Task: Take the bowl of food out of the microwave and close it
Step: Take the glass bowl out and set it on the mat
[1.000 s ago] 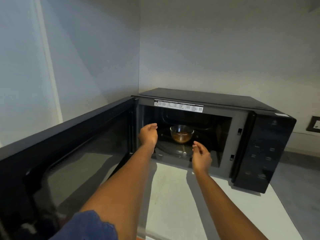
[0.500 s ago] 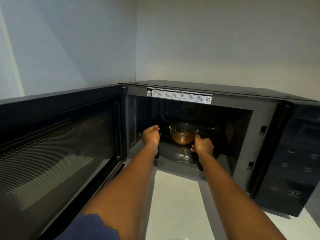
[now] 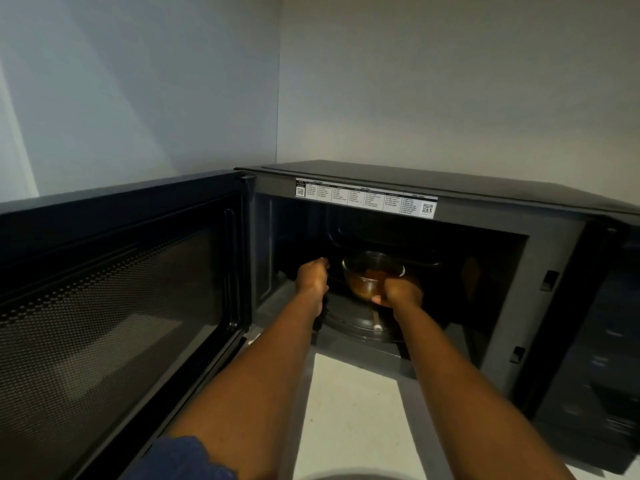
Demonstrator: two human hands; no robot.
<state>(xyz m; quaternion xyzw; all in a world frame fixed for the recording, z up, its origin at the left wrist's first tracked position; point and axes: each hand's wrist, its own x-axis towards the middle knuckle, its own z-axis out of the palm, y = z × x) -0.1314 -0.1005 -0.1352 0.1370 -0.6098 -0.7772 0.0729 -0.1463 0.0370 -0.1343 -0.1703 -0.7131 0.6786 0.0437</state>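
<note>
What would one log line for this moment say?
door open | bowl inside microwave | right hand on bowl | left hand beside bowl

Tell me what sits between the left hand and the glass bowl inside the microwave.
Nothing. In the head view, only a dark, bare gap of the cavity separates the left hand from the bowl; the right hand grips its other side.

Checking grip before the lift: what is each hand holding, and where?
The right hand grips the glass bowl at its right side. The left hand holds nothing.
</note>
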